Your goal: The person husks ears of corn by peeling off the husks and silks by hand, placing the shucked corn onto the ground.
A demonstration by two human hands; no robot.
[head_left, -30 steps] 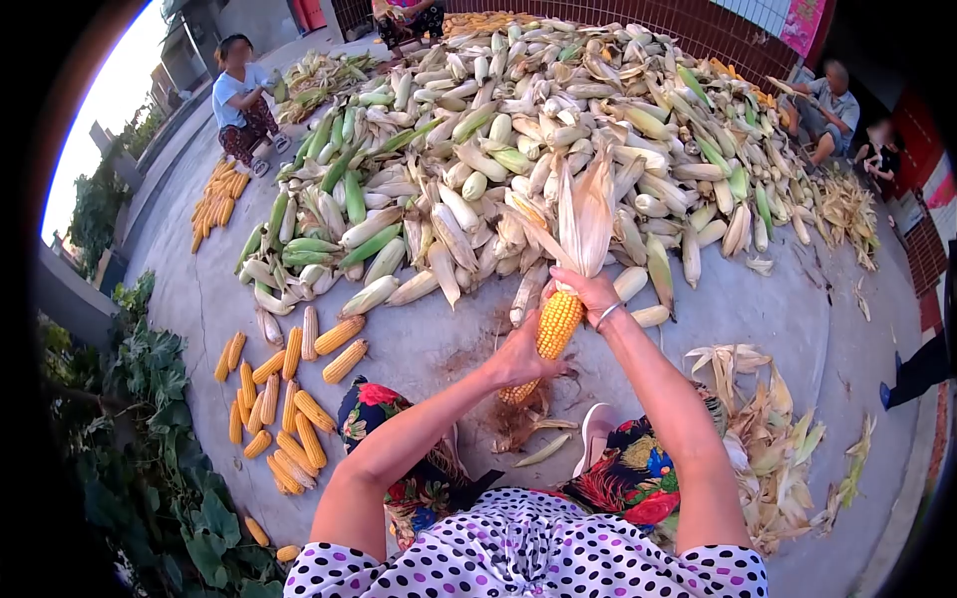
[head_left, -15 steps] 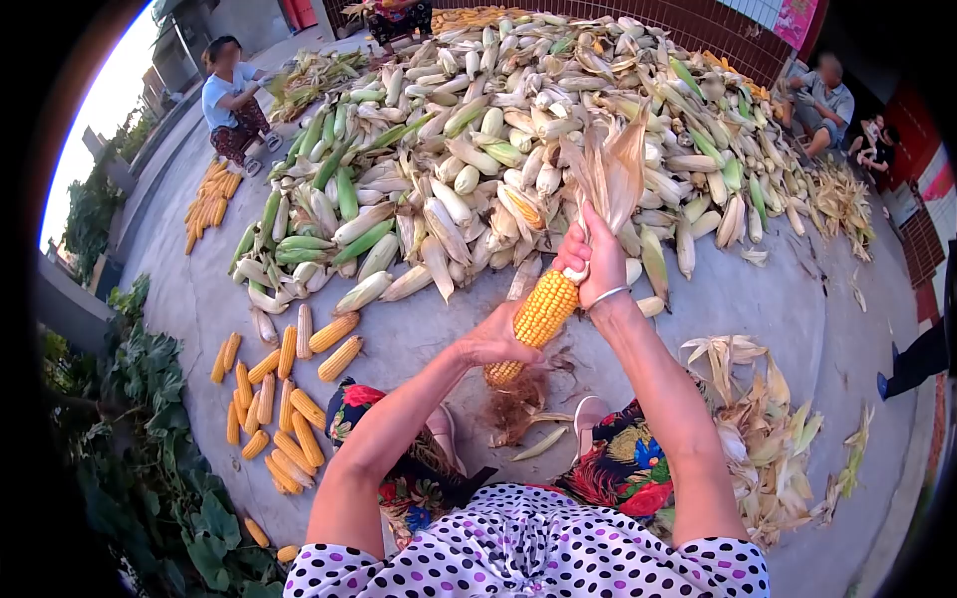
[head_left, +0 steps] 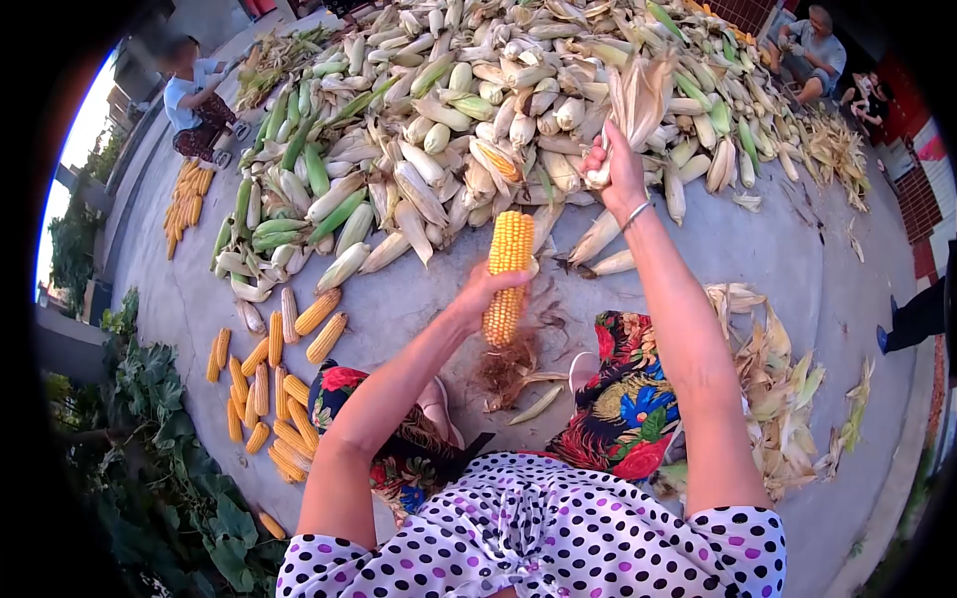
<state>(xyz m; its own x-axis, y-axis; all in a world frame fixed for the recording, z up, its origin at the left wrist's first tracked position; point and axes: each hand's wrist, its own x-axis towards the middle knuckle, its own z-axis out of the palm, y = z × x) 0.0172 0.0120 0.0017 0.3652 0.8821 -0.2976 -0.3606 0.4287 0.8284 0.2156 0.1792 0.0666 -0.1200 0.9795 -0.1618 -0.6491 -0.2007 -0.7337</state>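
My left hand (head_left: 496,286) is wrapped round a bare yellow corn cob (head_left: 510,244), held nearly upright in front of my knees. Up and to the right, my right hand (head_left: 620,171) grips a bunch of dry corn husks (head_left: 640,95) by its base, and the leaves fan upward. Cob and husks are apart from each other. Brown corn silk (head_left: 501,371) lies on the ground between my feet, just below the cob. Beyond both hands rises a large heap of unhusked corn (head_left: 439,130).
Several husked cobs (head_left: 289,399) lie at the left, beside green plants (head_left: 169,468). Stripped husks (head_left: 773,399) are piled at the right. One person (head_left: 194,100) sits at the far left, another (head_left: 812,55) at the far right. A dark trouser leg (head_left: 917,319) stands at the right edge.
The cob has come away from the husks. My right hand has moved up and right with the husks; my left hand still holds the cob, now more upright.
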